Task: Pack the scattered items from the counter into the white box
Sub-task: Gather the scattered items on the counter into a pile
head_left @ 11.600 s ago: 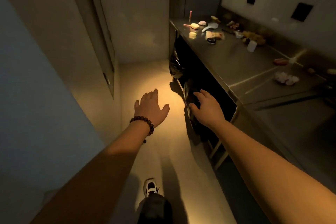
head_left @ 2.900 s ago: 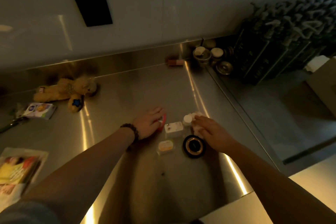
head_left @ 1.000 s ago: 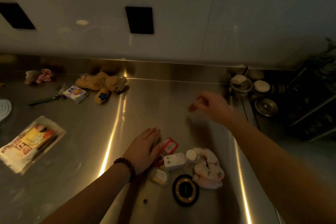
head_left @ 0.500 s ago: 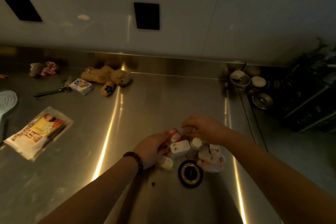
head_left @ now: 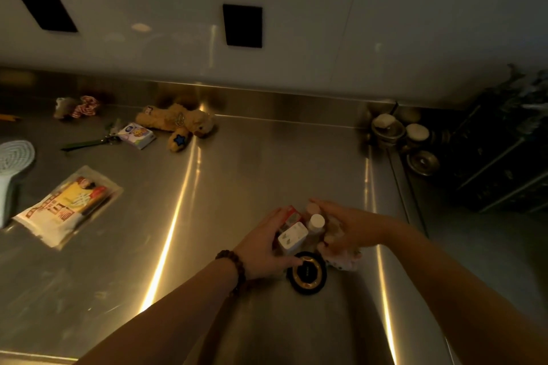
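At the far left of the steel counter (head_left: 252, 181) a pale green brush (head_left: 13, 163) is seen at the frame edge, with a flat printed packet (head_left: 66, 206) lying just beside it. Behind these, near the back wall, a small striped cloth item (head_left: 84, 105), a dark green clip (head_left: 86, 142), a small printed carton (head_left: 136, 135) and a tan plush bear (head_left: 178, 124) are left scattered and untouched, well apart from the hands. Toward the centre, the left hand (head_left: 264, 243), with a bead bracelet (head_left: 234, 267) at the wrist, is cupped loosely around a white plug adapter (head_left: 292, 237) and a red-and-white packet (head_left: 292, 216), fingers curved but not fully closed, apparently to herd them together. A black and gold round case (head_left: 307, 275) lies just below the thumb. A small white-capped bottle (head_left: 315, 222) stands between the hands. The right hand (head_left: 350, 228) is curled over a pale soft bundle (head_left: 344, 261), and whether it is actually gripped cannot be told. At the right, small metal bowls (head_left: 394, 133) are crowded in the corner. The white box is not in view, so the gathering is judged a preparation for a single carry.
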### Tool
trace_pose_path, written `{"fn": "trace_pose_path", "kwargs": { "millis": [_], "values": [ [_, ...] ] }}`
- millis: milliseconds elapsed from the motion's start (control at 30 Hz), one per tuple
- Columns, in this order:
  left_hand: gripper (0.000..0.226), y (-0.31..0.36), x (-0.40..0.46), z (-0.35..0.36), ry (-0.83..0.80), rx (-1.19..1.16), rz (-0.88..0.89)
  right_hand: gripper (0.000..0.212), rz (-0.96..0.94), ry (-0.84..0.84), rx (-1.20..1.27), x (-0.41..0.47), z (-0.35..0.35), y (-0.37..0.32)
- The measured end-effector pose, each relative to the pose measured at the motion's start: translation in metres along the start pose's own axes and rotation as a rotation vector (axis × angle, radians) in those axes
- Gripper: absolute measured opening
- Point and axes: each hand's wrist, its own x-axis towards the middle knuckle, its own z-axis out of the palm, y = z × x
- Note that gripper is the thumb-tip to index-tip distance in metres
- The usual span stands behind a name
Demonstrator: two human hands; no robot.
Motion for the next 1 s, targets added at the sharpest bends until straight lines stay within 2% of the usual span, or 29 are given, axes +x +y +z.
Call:
{"fn": "trace_pose_path", "kwargs": {
  "millis": [67,167,233,500,633,733,900,1000],
  "values": [
    [0.095,0.007,0.003,0.008,0.060,-0.056,0.036,0.113,-0.032,0.098,0.076,-0.004,0.016,-0.001],
    [0.085,0.014,0.008,0.018,0.123,-0.121,0.062,0.097,-0.161,0.228,0.347,-0.006,0.040,-0.006],
    [0.089,0.015,0.011,0.024,0.103,-0.101,0.078,0.092,-0.189,0.233,0.430,-0.008,0.049,-0.010],
    [0.097,0.011,0.011,0.020,0.078,-0.099,0.070,0.114,-0.090,0.300,0.453,-0.009,0.051,-0.015],
    [0.102,0.003,-0.004,0.003,0.104,-0.107,0.025,0.116,-0.104,0.344,0.487,-0.013,0.039,-0.021],
    [0.106,-0.007,-0.021,-0.017,0.186,-0.047,-0.043,0.099,-0.147,0.407,0.432,-0.013,0.024,-0.043],
    [0.076,-0.036,-0.050,-0.067,0.386,0.192,-0.079,0.070,-0.208,0.433,0.315,0.004,0.010,-0.110],
    [0.071,-0.065,-0.074,-0.101,0.507,0.328,-0.121,0.062,-0.277,0.447,0.238,0.032,0.025,-0.158]
  ]
}}
